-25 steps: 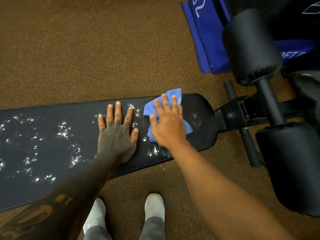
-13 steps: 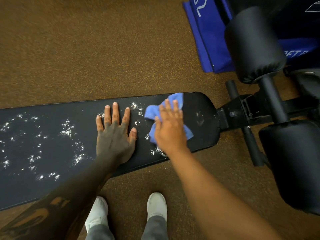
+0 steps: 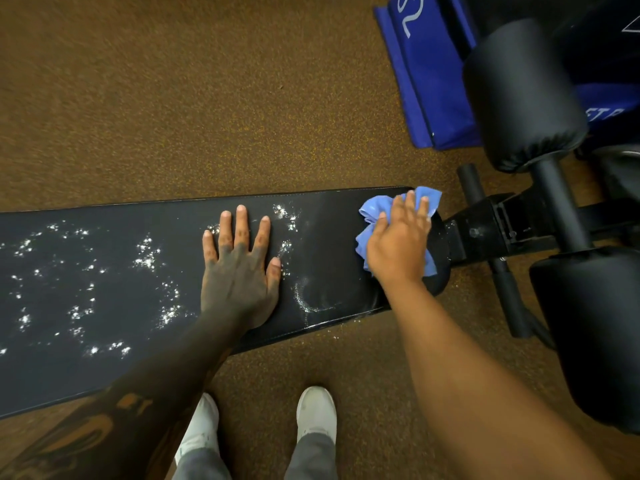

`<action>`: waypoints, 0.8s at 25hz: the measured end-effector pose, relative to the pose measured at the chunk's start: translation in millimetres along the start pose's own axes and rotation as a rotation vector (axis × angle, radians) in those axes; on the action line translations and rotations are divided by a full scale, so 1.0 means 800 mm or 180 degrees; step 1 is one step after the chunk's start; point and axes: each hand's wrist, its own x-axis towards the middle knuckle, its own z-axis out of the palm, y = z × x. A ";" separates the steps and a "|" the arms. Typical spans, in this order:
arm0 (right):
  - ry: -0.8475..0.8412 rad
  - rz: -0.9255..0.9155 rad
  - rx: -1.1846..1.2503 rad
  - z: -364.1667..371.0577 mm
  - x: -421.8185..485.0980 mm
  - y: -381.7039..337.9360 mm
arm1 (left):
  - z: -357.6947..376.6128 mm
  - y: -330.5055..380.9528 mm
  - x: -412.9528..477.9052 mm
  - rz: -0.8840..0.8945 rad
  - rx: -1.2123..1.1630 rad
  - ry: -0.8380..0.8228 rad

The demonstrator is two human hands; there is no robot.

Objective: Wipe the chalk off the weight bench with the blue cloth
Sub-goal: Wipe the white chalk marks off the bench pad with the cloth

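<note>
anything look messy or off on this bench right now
Yes: white chalk specks lie scattered over the weight bench, mostly left of the left hand, and a smeared chalk arc sits near the front edge between the hands. The right hand presses the blue cloth at the far right end.

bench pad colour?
Black, speckled with white chalk; the weight bench shows best in the head view.

Right hand (image 3: 398,249) slid the blue cloth (image 3: 367,218) to the bench (image 3: 104,306) end, apparently smearing chalk (image 3: 306,303)
</note>
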 end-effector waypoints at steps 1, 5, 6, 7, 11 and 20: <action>-0.0020 -0.0226 0.0046 0.002 -0.007 -0.002 | 0.000 0.000 0.000 -0.0001 -0.0009 0.0002; -0.0338 -0.1293 0.0154 -0.018 -0.064 0.042 | -0.001 0.001 -0.001 -0.0009 -0.0053 -0.0003; -0.0291 -0.1144 0.0190 -0.025 -0.058 0.054 | -0.002 0.000 -0.001 -0.0012 -0.0048 -0.0002; -0.0195 -0.0837 0.0203 -0.031 -0.044 0.060 | -0.002 0.001 -0.001 -0.0017 -0.0030 0.0000; -0.0071 0.0187 0.0179 -0.027 0.039 0.030 | 0.000 0.003 -0.001 -0.0021 0.0048 0.0024; 0.0140 0.0260 0.0457 -0.036 -0.021 0.063 | 0.001 0.002 0.001 -0.0012 0.0017 0.0025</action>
